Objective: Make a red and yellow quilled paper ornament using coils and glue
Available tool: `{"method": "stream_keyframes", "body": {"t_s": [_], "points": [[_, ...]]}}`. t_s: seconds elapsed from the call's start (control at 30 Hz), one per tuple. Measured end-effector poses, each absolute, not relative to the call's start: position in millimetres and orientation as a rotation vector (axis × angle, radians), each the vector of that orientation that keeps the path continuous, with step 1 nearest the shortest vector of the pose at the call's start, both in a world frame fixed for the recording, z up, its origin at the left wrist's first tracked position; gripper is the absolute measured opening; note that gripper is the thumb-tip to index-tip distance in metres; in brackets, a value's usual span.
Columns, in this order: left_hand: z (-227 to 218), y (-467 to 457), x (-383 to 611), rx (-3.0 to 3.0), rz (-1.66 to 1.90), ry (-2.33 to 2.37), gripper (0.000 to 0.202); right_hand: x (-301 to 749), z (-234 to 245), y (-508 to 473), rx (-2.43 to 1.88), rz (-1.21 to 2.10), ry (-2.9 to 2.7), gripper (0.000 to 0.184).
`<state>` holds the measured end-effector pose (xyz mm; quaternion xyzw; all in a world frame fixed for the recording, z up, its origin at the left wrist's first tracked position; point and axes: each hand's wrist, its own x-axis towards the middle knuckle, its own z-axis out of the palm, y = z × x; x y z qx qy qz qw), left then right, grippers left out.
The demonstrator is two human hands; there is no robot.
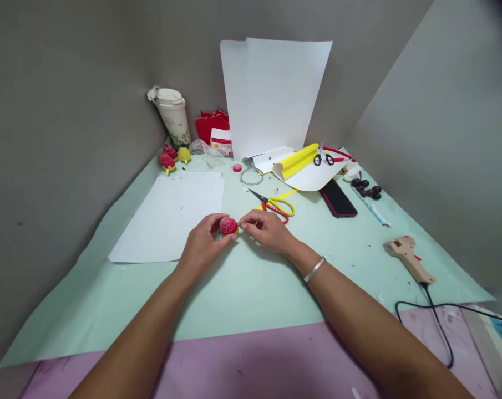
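A small red crocheted-looking ball [228,225] with a yellow patch on its lower side is gripped between the thumb and fingers of my left hand [203,239]. My right hand [266,229] is close on its right, thumb and forefinger pinched together at the ball's edge; whatever they hold is too small to make out. Just beyond my right hand lie scissors [282,207] with red and yellow handles, beside a yellow strip [288,194]. A white paper sheet [171,216] lies flat to the left, partly behind my left hand.
At the back left stand a lidded cup [173,116] and red and yellow balls [167,161]. White card [275,94] leans on the wall. A phone [338,198], dark brown beads [369,191] and a corded glue gun [409,259] lie on the right. A metal ring [252,177] lies mid-table.
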<state>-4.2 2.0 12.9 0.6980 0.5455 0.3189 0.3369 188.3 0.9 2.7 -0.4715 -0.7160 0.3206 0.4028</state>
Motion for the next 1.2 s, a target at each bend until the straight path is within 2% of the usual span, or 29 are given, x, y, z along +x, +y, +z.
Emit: {"method": "stream_keyframes", "body": {"t_s": [0.43,0.67,1.2], "points": [[10.0,1.4,-3.7,1.871,0.842,1.416,0.043,188.9,0.6,2.5,-1.219,0.816,-1.729,0.012],[3.0,4.7,-5.8,1.936,0.842,1.364,0.051,187.1,1.8,0.8,-1.139,0.886,-1.866,0.044],[3.0,2.7,-4.7,2.093,0.752,1.301,0.058,186.1,-6.7,2.3,-1.064,0.885,-1.938,0.059]]}}
